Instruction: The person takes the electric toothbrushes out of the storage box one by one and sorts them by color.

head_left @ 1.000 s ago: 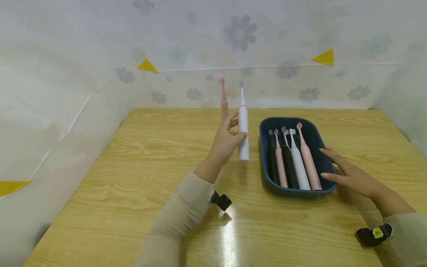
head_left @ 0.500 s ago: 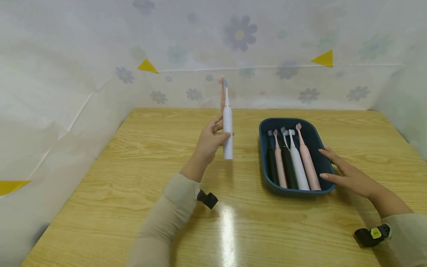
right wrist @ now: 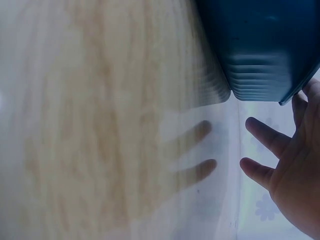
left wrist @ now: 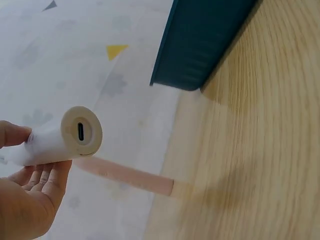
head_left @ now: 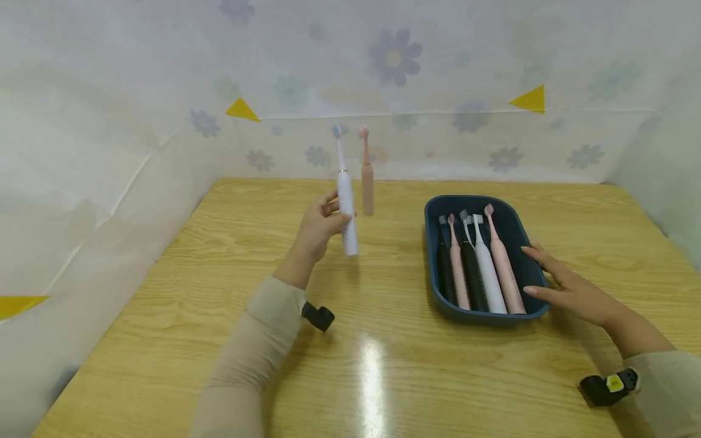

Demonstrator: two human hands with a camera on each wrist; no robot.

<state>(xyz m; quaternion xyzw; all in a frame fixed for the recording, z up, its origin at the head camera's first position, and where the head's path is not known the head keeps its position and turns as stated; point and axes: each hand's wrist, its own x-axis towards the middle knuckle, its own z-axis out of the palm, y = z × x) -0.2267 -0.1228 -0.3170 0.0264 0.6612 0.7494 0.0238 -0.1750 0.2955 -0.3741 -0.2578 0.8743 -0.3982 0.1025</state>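
My left hand [head_left: 319, 228] pinches a white electric toothbrush [head_left: 345, 187] between thumb and fingers. The brush is held above the table, blue-tinted head up and slightly tilted; its round base with a charging slot faces the left wrist camera. Just right of it and farther back, a pink electric toothbrush [head_left: 367, 190] stands upright on the table. At the right, my right hand [head_left: 583, 298] rests its thumb and a fingertip on the rim of a dark blue bin [head_left: 476, 316]; in the right wrist view, two other fingers stretch out straight below the bin's outer wall.
Several electric toothbrushes lie side by side in the bin: black ones, pink ones and a white one [head_left: 491, 277]. The wooden table [head_left: 383, 377] ends at the back against a flower-patterned sheet [head_left: 438, 146]. A black wrist camera [head_left: 608, 387] sits low beside my right wrist.
My left hand has carried the white toothbrush leftward, passing in front of the standing pink one, which now shows fully. The right hand and the bin stay in place.
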